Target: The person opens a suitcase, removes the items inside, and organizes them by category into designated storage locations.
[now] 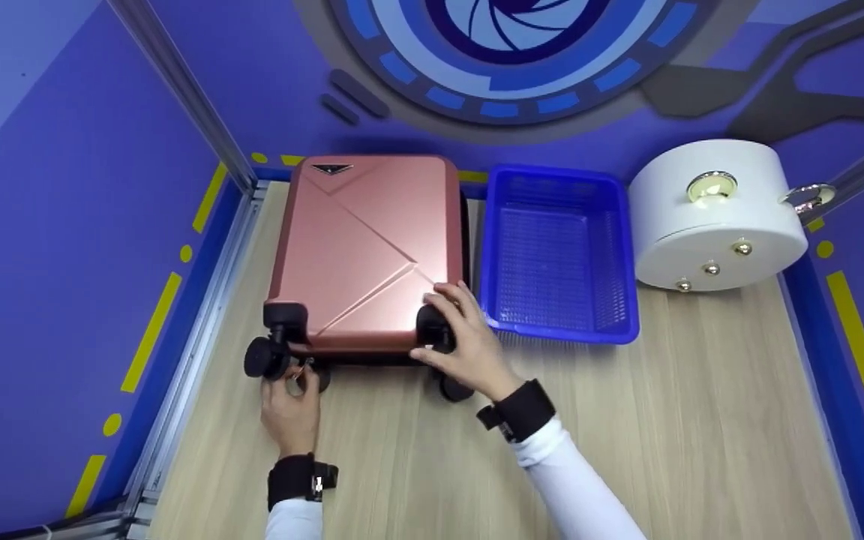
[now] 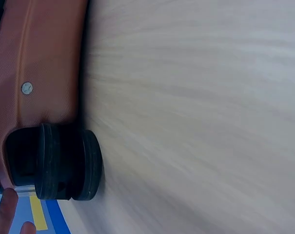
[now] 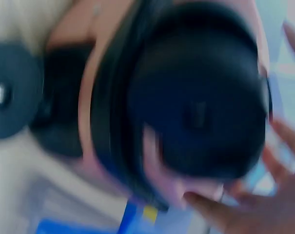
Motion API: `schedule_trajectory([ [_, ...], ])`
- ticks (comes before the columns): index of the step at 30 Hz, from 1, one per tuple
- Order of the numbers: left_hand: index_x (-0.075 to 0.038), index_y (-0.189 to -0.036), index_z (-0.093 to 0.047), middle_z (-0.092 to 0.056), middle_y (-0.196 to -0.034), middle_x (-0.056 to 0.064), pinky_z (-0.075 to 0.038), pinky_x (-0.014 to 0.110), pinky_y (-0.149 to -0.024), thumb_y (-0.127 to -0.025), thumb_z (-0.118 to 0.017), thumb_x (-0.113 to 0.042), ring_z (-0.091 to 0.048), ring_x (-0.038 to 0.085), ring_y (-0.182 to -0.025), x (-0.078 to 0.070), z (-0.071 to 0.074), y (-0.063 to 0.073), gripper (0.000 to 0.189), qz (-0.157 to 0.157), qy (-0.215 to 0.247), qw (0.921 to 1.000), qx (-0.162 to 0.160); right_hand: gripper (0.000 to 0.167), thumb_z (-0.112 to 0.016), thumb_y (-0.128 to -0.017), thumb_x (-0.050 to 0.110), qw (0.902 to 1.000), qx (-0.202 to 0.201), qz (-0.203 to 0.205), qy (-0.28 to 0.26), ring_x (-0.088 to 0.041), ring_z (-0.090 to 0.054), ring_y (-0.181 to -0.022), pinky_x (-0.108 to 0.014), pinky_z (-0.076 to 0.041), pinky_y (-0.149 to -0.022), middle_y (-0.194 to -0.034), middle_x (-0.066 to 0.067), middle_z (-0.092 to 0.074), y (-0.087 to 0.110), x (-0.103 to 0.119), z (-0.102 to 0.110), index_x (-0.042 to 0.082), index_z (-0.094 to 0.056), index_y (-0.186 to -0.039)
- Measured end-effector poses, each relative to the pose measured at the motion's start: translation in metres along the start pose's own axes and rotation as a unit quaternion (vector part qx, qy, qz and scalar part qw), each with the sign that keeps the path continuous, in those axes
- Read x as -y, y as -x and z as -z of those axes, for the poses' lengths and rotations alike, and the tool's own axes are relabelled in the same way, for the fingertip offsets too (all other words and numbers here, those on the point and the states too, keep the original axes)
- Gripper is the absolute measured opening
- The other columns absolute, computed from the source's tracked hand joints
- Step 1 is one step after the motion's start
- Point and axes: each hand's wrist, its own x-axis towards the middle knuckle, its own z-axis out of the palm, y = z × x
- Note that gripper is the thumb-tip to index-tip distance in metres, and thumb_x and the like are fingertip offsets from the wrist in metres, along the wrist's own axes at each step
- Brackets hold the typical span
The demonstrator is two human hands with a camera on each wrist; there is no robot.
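A rose-gold hard-shell suitcase [image 1: 372, 232] lies flat, its wheeled end toward me. My left hand [image 1: 289, 412] is at its lower left corner, beside a black double wheel [image 1: 258, 358]. Thumb and fingertips there pinch a small shiny piece that looks like a zipper pull [image 1: 307, 363]; its detail is too small to tell. In the left wrist view only fingertips [image 2: 8, 207] show, near the shell edge and a wheel [image 2: 69, 163]. My right hand [image 1: 469, 349] holds the lower right corner, thumb and fingers around the black wheel mount [image 1: 430, 321]. The right wrist view is blurred.
A blue plastic basket [image 1: 556, 330] stands close to the suitcase's right side. Beyond it, a white rounded case [image 1: 702, 187] with gold-coloured fittings lies near the back right. Blue-purple walls [image 1: 154, 225] border the wood-grain table [image 1: 417, 465].
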Motion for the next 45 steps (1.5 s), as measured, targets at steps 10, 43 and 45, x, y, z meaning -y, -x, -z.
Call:
schedule_trajectory([
  [10, -0.001, -0.094, -0.066, -0.062, -0.100, 0.024, -0.048, 0.061, -0.069, -0.086, -0.072, -0.012, -0.064, 0.047, -0.084, -0.001, 0.001, -0.007, 0.015, 0.013, -0.006, 0.9998, 0.017, 0.082, -0.077, -0.070, 0.004, 0.9931, -0.075, 0.018, 0.087, -0.045, -0.028, -0.152, -0.043, -0.062, -0.077, -0.157, -0.010, -0.041, 0.003, 0.002, -0.027, 0.020, -0.057, -0.147],
  [43, -0.001, -0.103, -0.065, -0.068, -0.083, 0.016, -0.045, 0.037, -0.072, -0.080, -0.085, -0.006, -0.058, 0.019, -0.073, 0.021, 0.012, -0.054, 0.031, 0.113, 0.067, 0.9893, 0.064, 0.084, -0.076, -0.067, 0.003, 0.9916, -0.065, 0.016, 0.110, -0.043, -0.025, -0.154, -0.027, -0.051, -0.050, -0.159, -0.010, -0.038, 0.005, 0.002, -0.028, 0.018, -0.055, -0.148],
  [45, -0.003, -0.108, -0.069, -0.072, -0.088, 0.013, -0.043, 0.028, -0.071, -0.082, -0.081, -0.001, -0.058, 0.005, -0.074, 0.026, 0.011, -0.059, 0.029, 0.098, 0.072, 0.9903, 0.068, 0.084, -0.075, -0.067, 0.003, 0.9916, -0.065, 0.015, 0.111, -0.043, -0.025, -0.154, -0.027, -0.051, -0.050, -0.159, -0.010, -0.038, 0.006, 0.002, -0.029, 0.018, -0.055, -0.148],
])
